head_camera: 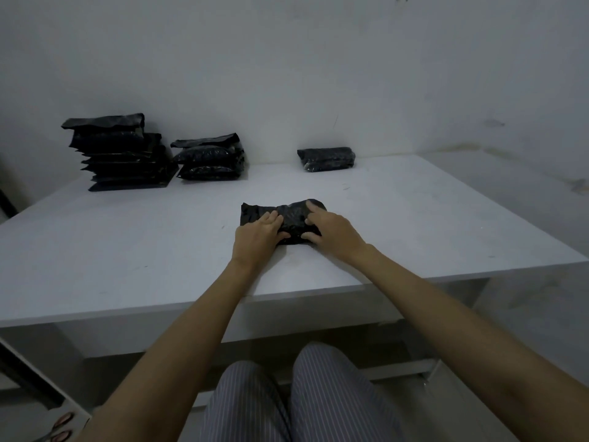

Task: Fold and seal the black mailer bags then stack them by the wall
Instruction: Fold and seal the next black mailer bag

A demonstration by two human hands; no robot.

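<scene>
Both hands are down on one black mailer bag (283,218) that lies on the white table (127,237), a little in from the near edge and roughly in the middle of its width. Left hand (256,236) lies over the bag's left half with its fingers reaching forward across the top, and its thumb seems to curl around the near edge, so it grips the plastic rather than merely resting there. Right hand (331,229) covers the right half, its index finger stretched out toward the far right corner while the other fingers bend down and its thumb tucks against the near edge, pinching the folded material. Between the hands the bag looks crumpled and bunched, with its left end still showing flat beyond the left fingers. Farther back, against the pale wall (287,74), a tall stack of black bags (118,154) stands at the left, a shorter stack (208,161) just beside it on its right, and a single packed bag (326,158) well apart to the right, close to the wall. Below the table edge, striped trousers (287,400) cover the person's knees.
</scene>
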